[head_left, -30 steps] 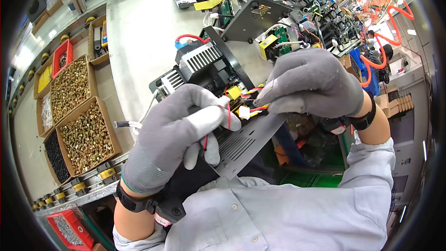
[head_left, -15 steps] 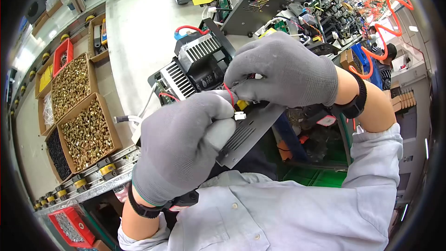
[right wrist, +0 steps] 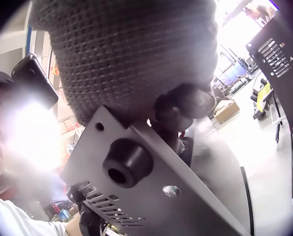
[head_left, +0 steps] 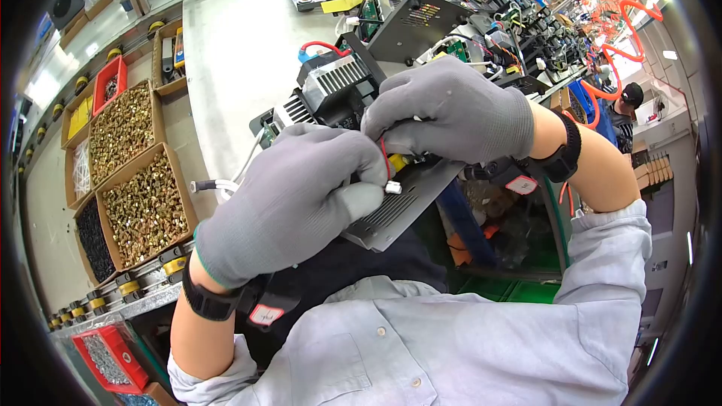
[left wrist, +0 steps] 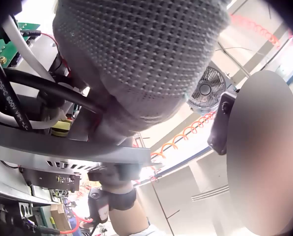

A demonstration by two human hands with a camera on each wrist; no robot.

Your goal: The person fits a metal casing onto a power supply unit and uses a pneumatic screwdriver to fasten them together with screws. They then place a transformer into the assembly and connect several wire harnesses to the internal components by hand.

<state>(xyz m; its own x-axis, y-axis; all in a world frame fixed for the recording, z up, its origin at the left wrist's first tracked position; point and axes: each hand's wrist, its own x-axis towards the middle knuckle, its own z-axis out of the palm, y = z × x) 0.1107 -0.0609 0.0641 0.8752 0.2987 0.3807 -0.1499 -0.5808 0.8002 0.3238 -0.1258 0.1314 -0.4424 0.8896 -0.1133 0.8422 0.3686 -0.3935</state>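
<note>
Red wire: a thin red wire (head_left: 386, 156) with a small white connector (head_left: 392, 187) at its lower end shows between the two gloved hands, above a slotted dark metal panel (head_left: 410, 204); its upper end vanishes among the fingers.
Hidden parts: the fingertips' meeting point is mostly covered by the gloves (grey, knitted), as is much of the finned unit (head_left: 338, 79) behind them.
Left hand: the left hand (head_left: 289, 199) reaches inward, back of the glove upward, fingers curled; index finger and thumb appear to pinch the wire.
Right hand: the right hand (head_left: 455, 116) arches over from the opposite side, wrist higher, fingers bent down to meet the left; what they grip, if anything, cannot be told.
Left wrist view: knitted glove fills the top, cropped; a black cable (left wrist: 50, 88) runs beneath it.
Right wrist view: glare washes out the left side; a black rubber foot (right wrist: 128, 163) stands out on the panel, the fingertips dark and blurred.
</note>
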